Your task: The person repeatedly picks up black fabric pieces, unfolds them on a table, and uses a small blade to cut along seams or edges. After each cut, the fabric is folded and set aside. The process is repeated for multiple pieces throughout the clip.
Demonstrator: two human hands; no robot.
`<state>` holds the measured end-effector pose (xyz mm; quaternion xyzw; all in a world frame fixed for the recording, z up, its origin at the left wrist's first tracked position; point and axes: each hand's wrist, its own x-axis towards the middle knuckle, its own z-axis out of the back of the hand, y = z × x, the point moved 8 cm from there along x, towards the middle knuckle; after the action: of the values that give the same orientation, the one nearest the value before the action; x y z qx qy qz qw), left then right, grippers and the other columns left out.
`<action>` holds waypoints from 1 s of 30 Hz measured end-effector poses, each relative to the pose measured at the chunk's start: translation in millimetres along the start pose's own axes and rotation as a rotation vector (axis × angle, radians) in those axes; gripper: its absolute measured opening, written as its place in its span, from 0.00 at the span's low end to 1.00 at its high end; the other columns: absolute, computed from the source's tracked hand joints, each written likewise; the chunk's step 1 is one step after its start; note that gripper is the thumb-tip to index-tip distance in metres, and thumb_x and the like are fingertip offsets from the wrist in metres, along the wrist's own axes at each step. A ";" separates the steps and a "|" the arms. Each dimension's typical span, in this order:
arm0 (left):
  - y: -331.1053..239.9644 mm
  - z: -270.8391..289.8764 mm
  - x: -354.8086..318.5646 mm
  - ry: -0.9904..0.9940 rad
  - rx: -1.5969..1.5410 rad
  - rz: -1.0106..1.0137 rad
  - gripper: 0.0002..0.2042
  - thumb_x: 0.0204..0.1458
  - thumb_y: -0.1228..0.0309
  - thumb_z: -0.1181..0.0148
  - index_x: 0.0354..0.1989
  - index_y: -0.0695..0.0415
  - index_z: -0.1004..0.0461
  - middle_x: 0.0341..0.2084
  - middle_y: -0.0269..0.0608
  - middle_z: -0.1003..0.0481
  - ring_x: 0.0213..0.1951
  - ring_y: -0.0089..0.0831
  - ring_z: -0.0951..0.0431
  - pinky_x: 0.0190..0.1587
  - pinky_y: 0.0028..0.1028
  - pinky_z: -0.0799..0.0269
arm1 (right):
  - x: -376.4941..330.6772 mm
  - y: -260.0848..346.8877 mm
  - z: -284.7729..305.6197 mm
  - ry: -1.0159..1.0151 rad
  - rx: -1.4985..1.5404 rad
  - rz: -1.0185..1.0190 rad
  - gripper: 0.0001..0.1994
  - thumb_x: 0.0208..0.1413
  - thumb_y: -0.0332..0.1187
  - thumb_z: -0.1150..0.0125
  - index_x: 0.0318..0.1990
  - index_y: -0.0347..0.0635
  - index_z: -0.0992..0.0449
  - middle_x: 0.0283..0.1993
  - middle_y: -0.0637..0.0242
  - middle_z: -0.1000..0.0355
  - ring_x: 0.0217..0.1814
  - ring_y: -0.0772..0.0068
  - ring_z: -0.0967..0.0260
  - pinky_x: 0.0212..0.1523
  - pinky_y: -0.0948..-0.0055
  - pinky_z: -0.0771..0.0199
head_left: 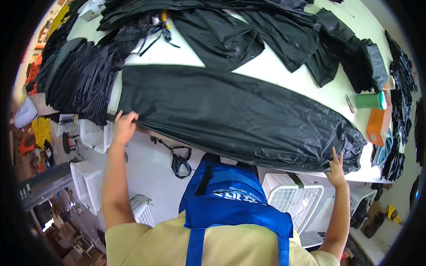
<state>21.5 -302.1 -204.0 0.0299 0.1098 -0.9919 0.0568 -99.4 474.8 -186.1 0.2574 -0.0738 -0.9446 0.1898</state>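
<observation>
A long black fabric piece (pixel 222 111) lies spread across the white table in front of me, its left end squared and its right end rounded and gathered in wrinkles. At its near left corner my left hand (pixel 126 127) is closed on the edge, fingers on top; the thumb is partly hidden. Over on the near right edge, my right hand (pixel 336 172) touches the cloth with two fingers stretched out and spread; its other fingers are hard to see. The near edge of the fabric hangs slightly along the table's front.
Black fabric heaps (pixel 82 80) sit at left, with more black pieces (pixel 217 37) across the back. A green cylinder (pixel 370 101), an orange box (pixel 379 126) and small snips (pixel 349 103) lie at right. White plastic baskets (pixel 295 199) stand below the table.
</observation>
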 end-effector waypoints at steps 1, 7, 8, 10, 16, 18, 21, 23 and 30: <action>0.8 5.2 0.6 0.117 0.080 0.004 0.09 0.44 0.79 0.47 0.34 0.53 0.31 0.24 0.40 0.25 0.32 0.41 0.23 0.63 0.46 0.43 | 1.5 -6.5 2.8 0.089 -0.005 -0.019 0.22 0.37 0.31 0.42 0.44 0.31 0.22 0.63 0.41 0.38 0.76 0.57 0.58 0.74 0.46 0.78; 91.3 19.8 23.8 0.413 0.130 0.205 0.15 0.34 0.70 0.38 0.34 0.58 0.22 0.28 0.55 0.23 0.38 0.49 0.23 0.42 0.36 0.28 | 55.5 -54.1 23.1 0.189 0.116 -0.117 0.16 0.56 0.34 0.49 0.49 0.38 0.26 0.47 0.41 0.29 0.52 0.41 0.33 0.54 0.60 0.35; 105.8 20.9 31.3 0.443 -0.119 0.320 0.14 0.34 0.72 0.39 0.33 0.63 0.24 0.25 0.54 0.25 0.33 0.43 0.22 0.37 0.32 0.29 | 65.7 -43.9 34.0 0.175 0.077 -0.115 0.17 0.56 0.36 0.49 0.50 0.36 0.28 0.46 0.41 0.28 0.52 0.40 0.32 0.54 0.60 0.34; 139.7 23.2 45.0 0.270 -0.639 0.438 0.09 0.39 0.77 0.42 0.33 0.60 0.27 0.24 0.35 0.27 0.29 0.24 0.27 0.34 0.25 0.33 | 80.4 -52.4 40.4 0.120 0.242 -0.269 0.22 0.60 0.42 0.49 0.54 0.34 0.30 0.49 0.40 0.29 0.55 0.41 0.33 0.56 0.60 0.35; 144.1 2.3 94.5 -0.098 -0.858 0.522 0.12 0.57 0.67 0.41 0.46 0.57 0.31 0.35 0.33 0.26 0.41 0.22 0.27 0.48 0.24 0.35 | 110.4 -55.7 39.0 0.147 0.104 -0.424 0.28 0.63 0.52 0.52 0.53 0.31 0.30 0.50 0.38 0.30 0.57 0.41 0.34 0.57 0.60 0.36; 223.7 -29.5 76.7 -0.134 -0.256 0.387 0.17 0.58 0.64 0.42 0.53 0.58 0.32 0.40 0.42 0.25 0.48 0.33 0.26 0.54 0.27 0.36 | 130.5 -47.1 46.5 0.113 0.146 -0.317 0.29 0.62 0.54 0.51 0.48 0.30 0.27 0.48 0.38 0.29 0.54 0.40 0.33 0.55 0.58 0.36; 142.2 -14.0 119.1 -0.187 0.159 0.413 0.20 0.56 0.66 0.40 0.55 0.57 0.33 0.49 0.50 0.28 0.55 0.45 0.30 0.59 0.35 0.39 | 128.3 -66.1 35.7 0.189 0.136 -0.380 0.29 0.60 0.56 0.50 0.41 0.32 0.24 0.46 0.41 0.27 0.51 0.42 0.31 0.53 0.58 0.34; -23.6 27.3 138.3 -0.399 0.277 0.060 0.20 0.52 0.71 0.39 0.55 0.56 0.31 0.52 0.49 0.30 0.56 0.47 0.32 0.59 0.42 0.39 | 126.2 -65.1 36.8 0.165 0.140 -0.417 0.29 0.59 0.58 0.50 0.38 0.35 0.23 0.45 0.43 0.27 0.51 0.43 0.31 0.53 0.57 0.34; -502.2 -42.6 123.5 0.066 -0.734 -0.930 0.19 0.45 0.80 0.41 0.49 0.57 0.24 0.45 0.43 0.23 0.49 0.39 0.23 0.52 0.35 0.26 | 121.6 -60.2 41.4 0.111 0.115 -0.457 0.30 0.57 0.61 0.51 0.40 0.40 0.21 0.41 0.47 0.24 0.47 0.45 0.29 0.50 0.56 0.31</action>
<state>-158.8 181.1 -146.6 -0.0120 0.4491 -0.8083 -0.3805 -236.7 483.5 -220.7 0.3292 -0.0571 -0.9417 -0.0401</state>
